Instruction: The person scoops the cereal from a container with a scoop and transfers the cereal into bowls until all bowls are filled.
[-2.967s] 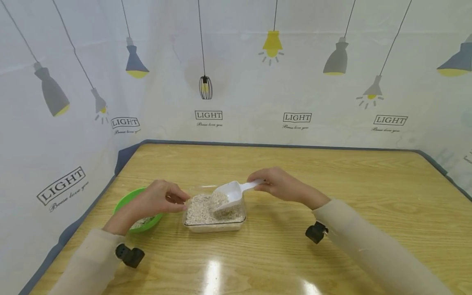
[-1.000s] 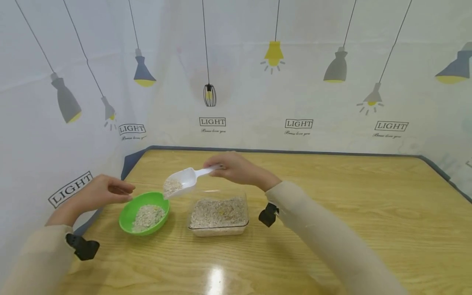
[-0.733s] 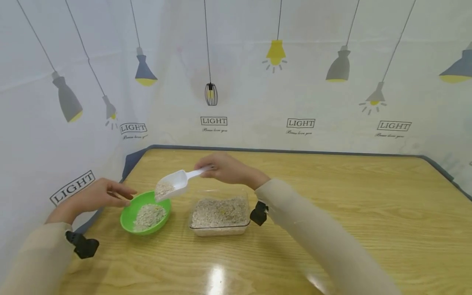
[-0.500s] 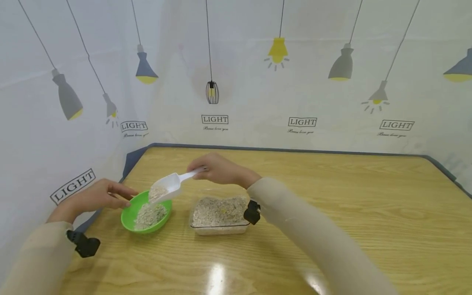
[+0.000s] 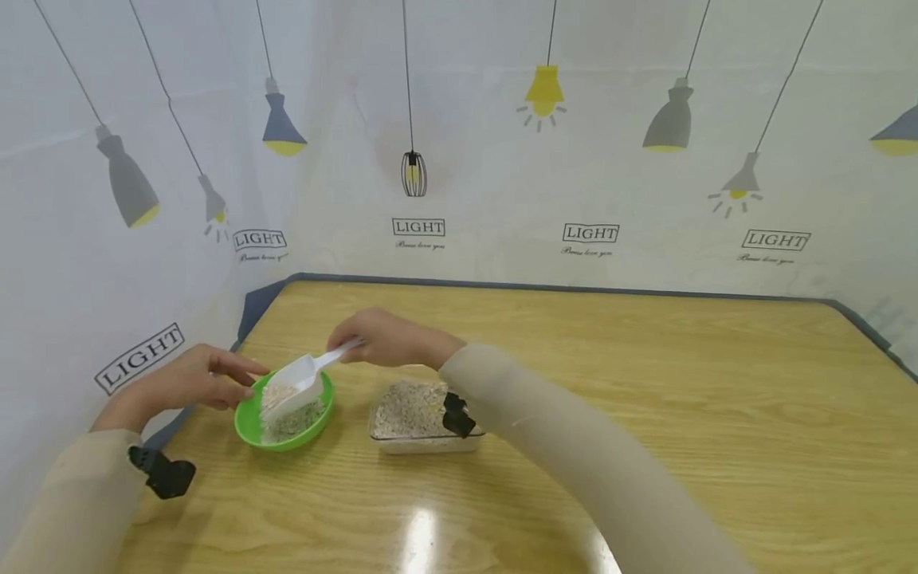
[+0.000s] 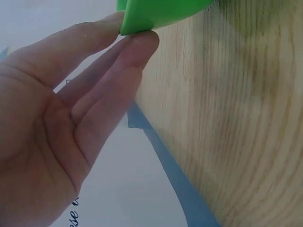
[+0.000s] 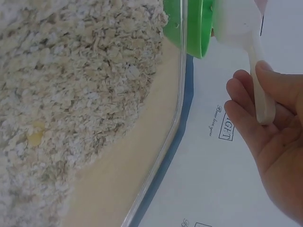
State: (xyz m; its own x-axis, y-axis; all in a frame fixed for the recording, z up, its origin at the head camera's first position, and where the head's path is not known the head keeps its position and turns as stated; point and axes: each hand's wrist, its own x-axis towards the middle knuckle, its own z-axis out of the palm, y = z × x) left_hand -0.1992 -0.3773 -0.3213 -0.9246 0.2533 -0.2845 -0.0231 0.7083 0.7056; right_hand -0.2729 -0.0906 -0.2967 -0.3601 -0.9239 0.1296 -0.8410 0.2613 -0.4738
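Observation:
My right hand [image 5: 380, 339] grips the handle of a white scoop [image 5: 308, 375], thumb on one side and fingers curled on the other, as the right wrist view shows. The scoop tilts down into a green bowl [image 5: 326, 410], with pale oat flakes [image 5: 278, 395] at its lip and more lying in the bowl. At the bowl's left rim is my left hand [image 5: 182, 379]; in the left wrist view its thumb and a fingertip [image 6: 147, 41] pinch the rim, the other fingers loosely bent.
A clear rectangular container [image 5: 423, 446] filled with oat flakes stands right of the bowl, partly under my right forearm. In the right wrist view its rim [image 7: 182, 90] runs beside the scoop hand. A printed white curtain [image 5: 488, 159] stands behind the wooden table [image 5: 645, 383].
My right hand has carried the loaded scoop left from the container and lowered it into the bowl, tipping it. My left hand has gone from the container's side to the bowl's rim.

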